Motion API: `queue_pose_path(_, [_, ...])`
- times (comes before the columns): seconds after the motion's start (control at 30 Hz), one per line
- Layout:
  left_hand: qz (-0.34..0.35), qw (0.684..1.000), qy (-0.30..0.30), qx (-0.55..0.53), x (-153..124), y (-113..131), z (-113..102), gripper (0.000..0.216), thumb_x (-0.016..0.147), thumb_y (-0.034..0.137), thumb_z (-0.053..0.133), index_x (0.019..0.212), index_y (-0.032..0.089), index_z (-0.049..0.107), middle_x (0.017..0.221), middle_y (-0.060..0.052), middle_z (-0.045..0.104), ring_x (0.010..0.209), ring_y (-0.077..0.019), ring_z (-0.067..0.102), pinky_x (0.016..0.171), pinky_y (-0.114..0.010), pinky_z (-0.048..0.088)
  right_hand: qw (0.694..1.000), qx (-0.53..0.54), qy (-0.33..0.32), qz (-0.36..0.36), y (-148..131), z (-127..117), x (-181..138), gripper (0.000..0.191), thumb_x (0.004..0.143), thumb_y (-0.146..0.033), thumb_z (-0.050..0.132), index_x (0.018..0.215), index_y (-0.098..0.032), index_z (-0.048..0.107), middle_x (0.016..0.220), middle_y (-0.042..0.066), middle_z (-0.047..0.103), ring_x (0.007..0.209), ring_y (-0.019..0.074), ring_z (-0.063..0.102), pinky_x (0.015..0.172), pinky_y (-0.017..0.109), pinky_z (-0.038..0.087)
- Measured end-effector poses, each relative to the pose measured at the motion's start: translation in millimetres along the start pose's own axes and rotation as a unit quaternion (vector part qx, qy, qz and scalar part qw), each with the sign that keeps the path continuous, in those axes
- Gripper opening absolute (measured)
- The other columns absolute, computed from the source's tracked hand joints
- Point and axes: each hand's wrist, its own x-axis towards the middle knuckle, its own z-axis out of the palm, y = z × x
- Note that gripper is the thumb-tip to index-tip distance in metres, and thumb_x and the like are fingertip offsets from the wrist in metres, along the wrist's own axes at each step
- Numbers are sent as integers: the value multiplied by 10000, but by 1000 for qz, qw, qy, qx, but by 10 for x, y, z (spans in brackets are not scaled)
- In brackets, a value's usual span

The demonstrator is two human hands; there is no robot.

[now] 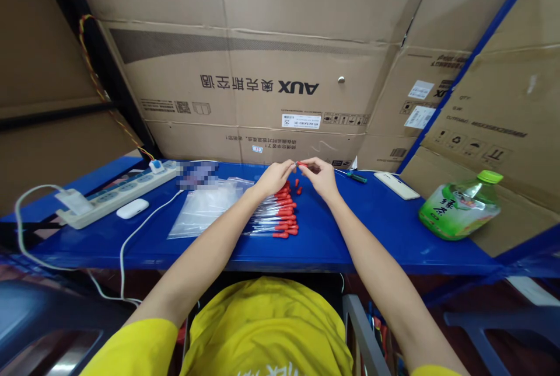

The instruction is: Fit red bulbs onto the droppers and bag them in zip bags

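Left fingers (287, 167), right fingers (309, 168) pinched closed on red-tipped piece (301, 164); cardboard (262, 61) reads "AUX"

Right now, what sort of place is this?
Probably a makeshift workstation: a blue table backed by printed cardboard, with a bunch of red-tipped clear tubes laid out on it.
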Motion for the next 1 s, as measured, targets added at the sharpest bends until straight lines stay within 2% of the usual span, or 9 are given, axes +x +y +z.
queue_pose_path(0.23, [24,1000,-16,-4,-15,7,-57,413,1136,405,361,1023,175,685,811,-51,711,797,-197,685,821,-286,478,1000,5,9,2,-5,10,-4,396,806,-580,826,942,-210,794,783,59,788,734,241,748,725,372,607])
queue_pose_path(0.47, [33,999,-31,11,-11,-12,-79,392,1131,396,370,1048,173,681,848,-58,728,759,-188,669,785,-283,466,1000,6,-1,7,-13,-4,-6,418,796,-598,831,940,-206,800,797,67,798,744,249,755,747,384,618])
queue_pose_path(1.0, [18,997,-50,62,-27,13,-134,414,1127,426,349,1116,208,701,940,-72,777,818,-206,712,788,-282,478,1000,12,-6,21,0,-4,-14,457,762,-633,846,936,-213,795,835,76,817,771,271,786,784,416,656])
